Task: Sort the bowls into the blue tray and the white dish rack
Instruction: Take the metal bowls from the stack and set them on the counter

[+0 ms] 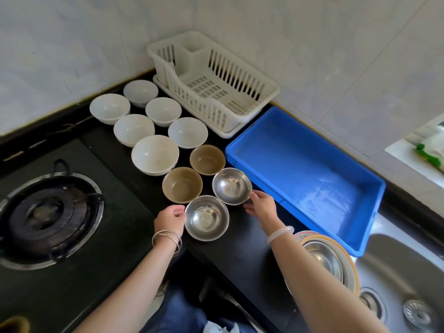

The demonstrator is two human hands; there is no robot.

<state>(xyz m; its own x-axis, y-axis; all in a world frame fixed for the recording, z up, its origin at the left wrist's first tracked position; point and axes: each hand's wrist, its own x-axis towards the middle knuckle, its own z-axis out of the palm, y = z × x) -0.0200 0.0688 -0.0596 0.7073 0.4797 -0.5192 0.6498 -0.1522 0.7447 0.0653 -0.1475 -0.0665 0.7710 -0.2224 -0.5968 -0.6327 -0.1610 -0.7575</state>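
Two steel bowls stand on the black counter. My left hand (169, 219) sits just left of the near steel bowl (206, 217), fingers loosely curled beside its rim and holding nothing. My right hand (260, 204) grips the right rim of the far steel bowl (231, 186), which still rests on the counter. Behind them are two brown bowls (182, 185) (207, 159) and several white bowls (155, 153). The white dish rack (240, 97) stands in the corner, and the blue tray (305, 169) lies to its right; both hold nothing.
A gas stove with a dark burner (45, 212) fills the left side. A steel sink (406, 272) lies at the lower right, with stacked basins (329, 258) at its edge. Tiled walls close off the back. A windowsill with a packet (430, 152) is far right.
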